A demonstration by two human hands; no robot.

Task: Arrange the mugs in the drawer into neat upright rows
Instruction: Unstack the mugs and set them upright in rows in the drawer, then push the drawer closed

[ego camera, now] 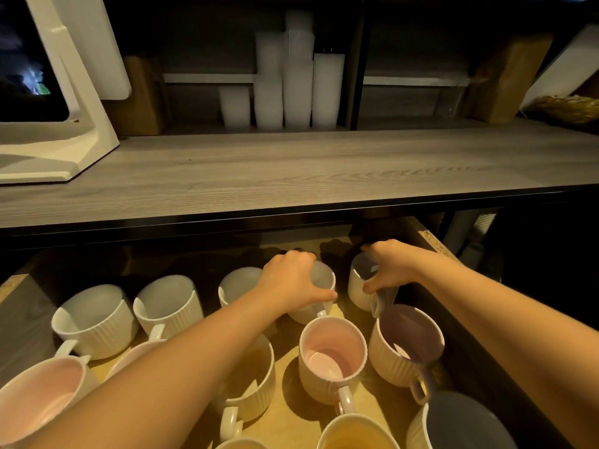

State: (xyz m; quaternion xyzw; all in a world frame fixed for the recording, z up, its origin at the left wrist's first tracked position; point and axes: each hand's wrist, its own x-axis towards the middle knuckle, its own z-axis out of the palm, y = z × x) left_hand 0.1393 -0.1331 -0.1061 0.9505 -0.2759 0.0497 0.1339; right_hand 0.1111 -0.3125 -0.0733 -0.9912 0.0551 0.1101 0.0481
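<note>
Currently both hands are working at the far right end of the back row in the drawer (432, 243).

- The left hand (291, 280) is gripping a back-row mug (324, 277) from above. Its fingers are curling over the far rim and the thumb is pressing the near side, just above the handle.
- The right hand (392, 270) is holding the corner mug (359, 280) the same way, fingers over the far rim and thumb on the near rim.
- Both mugs are sitting mouth-up directly beneath their hands. A slight tilt cannot be ruled out through the wide lens.

Key relation: the two held mugs are standing side by side with a narrow gap between them, handles pointing toward the person. Three more white mugs (168, 303) are continuing the row to the left. The likely next move is a small sideways slide or twist to square the pair with that row.

Obstacles:
- The drawer's right wall is lying just beside the corner mug.
- A pink-lined mug (332, 354) and a lilac-lined mug (408, 341) are crowding in just in front.
- The counter (291, 163) is overhanging the back of the drawer, so lifting room is looking limited.

Stacked plastic cups (298, 85) are standing on the shelf above, well apart from the work.
</note>
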